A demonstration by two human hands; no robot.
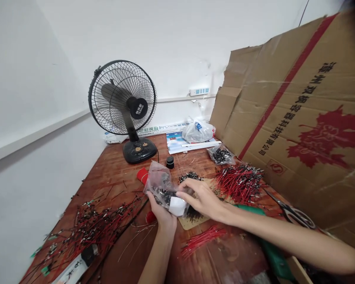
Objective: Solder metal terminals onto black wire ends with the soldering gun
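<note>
My left hand [163, 213] grips a clear plastic bag [159, 182] of small dark parts from below, with a white label at its lower end. My right hand [201, 199] reaches across and its fingers pinch the bag's side near the label. Both hands hover over a tan board [187, 223] holding a heap of small dark parts [190, 176]. A pile of red wires with metal ends [239, 180] lies just right of my right hand. A small bundle of loose red wires [201, 239] lies on the table below my wrists.
A black desk fan [124, 107] stands at the back of the brown wooden table [112, 185]. A large cardboard sheet [301, 114] leans along the right. Scissors [296, 215] lie beside it. A tangle of red wired parts [88, 228] fills the left front. Another bag of parts [221, 155] and a black cap [170, 161] sit behind.
</note>
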